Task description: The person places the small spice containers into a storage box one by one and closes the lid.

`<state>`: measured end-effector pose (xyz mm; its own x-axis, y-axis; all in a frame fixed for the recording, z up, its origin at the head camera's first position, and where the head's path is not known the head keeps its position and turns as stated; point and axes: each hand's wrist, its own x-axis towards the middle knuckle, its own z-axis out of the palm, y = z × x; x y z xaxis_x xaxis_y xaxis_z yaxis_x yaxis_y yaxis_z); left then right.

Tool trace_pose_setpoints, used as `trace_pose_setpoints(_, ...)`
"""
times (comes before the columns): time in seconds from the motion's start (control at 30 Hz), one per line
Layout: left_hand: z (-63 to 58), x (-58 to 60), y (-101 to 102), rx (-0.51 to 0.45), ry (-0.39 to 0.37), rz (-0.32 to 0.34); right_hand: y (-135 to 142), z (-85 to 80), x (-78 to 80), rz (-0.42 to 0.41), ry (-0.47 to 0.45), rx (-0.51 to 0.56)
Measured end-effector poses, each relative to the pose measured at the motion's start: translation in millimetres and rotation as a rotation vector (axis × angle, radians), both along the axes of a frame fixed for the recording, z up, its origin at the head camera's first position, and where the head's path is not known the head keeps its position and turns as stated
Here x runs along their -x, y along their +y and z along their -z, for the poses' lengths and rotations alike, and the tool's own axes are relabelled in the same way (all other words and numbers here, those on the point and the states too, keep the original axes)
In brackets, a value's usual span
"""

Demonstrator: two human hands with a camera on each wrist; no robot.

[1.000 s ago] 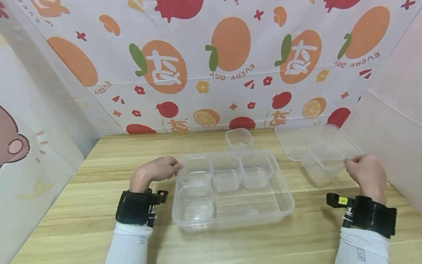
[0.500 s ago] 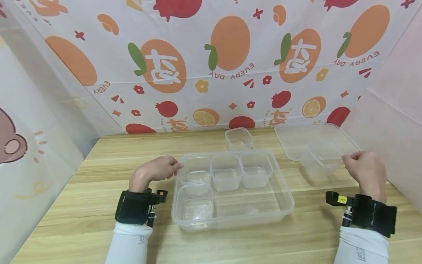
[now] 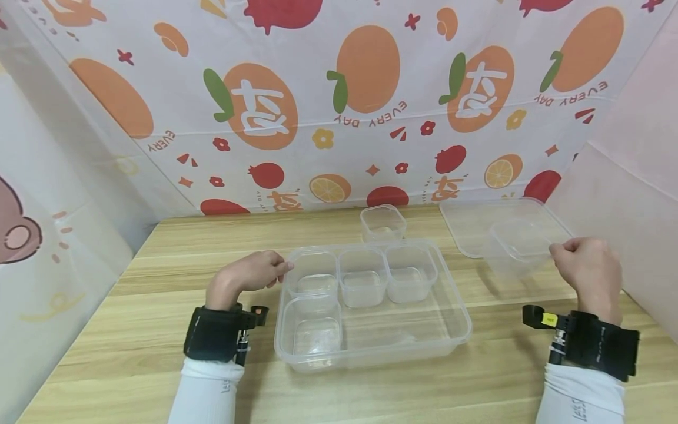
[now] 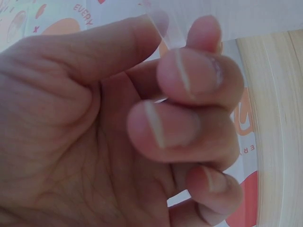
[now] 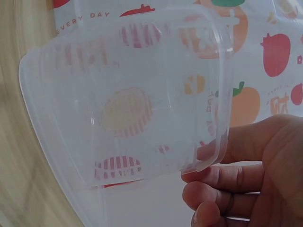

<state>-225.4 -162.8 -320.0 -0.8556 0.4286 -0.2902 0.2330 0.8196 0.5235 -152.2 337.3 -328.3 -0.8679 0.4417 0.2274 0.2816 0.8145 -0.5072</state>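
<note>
My left hand (image 3: 251, 274) pinches the left rim of a large clear plastic box (image 3: 402, 356) on the table. In the left wrist view, its thumb and forefinger meet at a clear plastic edge (image 4: 163, 23). Several small clear cups sit inside the box, among them a front-left cup (image 3: 318, 330) and a back-right cup (image 3: 413, 280). Off to the right, my right hand (image 3: 590, 274) pinches another small clear cup (image 3: 508, 256) by its rim corner, tilted over the table. Thumb and forefinger grip that corner in the right wrist view, other fingers curled below.
One more clear cup (image 3: 384, 227) stands behind the box. A flat clear lid (image 3: 466, 221) lies at the back right, partly overlapped by the held cup. A fruit-print sheet (image 3: 371, 135) hangs along the wooden table's (image 3: 175, 253) back edge.
The cup in my right hand has tilted and risen a little, and the hand has shifted slightly up and left. My left hand keeps its pinch on the box rim.
</note>
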Motion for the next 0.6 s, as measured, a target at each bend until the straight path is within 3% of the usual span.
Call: trace_pose_setpoints(0.6,1.5,-1.9,0.6,0.003,0.015,0.0,-10.8,-7.0,-2.0,0.003,0.04,0.009)
